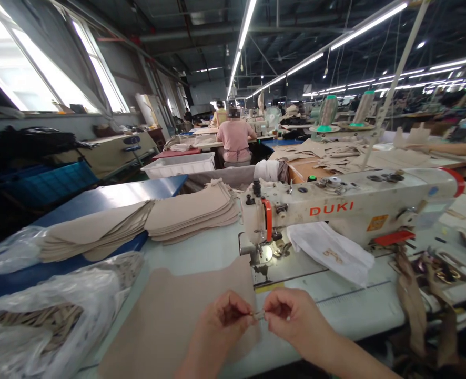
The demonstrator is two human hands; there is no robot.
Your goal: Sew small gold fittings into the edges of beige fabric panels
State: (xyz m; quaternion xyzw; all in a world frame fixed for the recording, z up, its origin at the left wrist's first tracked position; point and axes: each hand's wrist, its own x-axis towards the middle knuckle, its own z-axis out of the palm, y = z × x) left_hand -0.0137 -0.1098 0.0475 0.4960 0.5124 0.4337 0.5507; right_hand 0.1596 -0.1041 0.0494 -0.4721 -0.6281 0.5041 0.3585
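My left hand [233,316] and my right hand [290,318] are both closed in a pinch on a small light loop-like piece [259,315] with a gold-coloured glint. Its exact kind is too small to make out. Beneath them lies a flat beige panel [178,310] on the pale sewing table [335,310]. Just beyond the hands stands a white sewing machine [347,205] marked DUKI. On its bed rests a white bag [331,245] with small gold-coloured pieces [333,256] on it.
Stacked beige panels [193,210] lie behind on the left, beside another stack [94,229]. A clear plastic bag [79,295] holds striped-looking pieces at front left. Brown straps [410,295] hang at right. Ahead, a person in pink [235,138] sits near a white bin [180,164].
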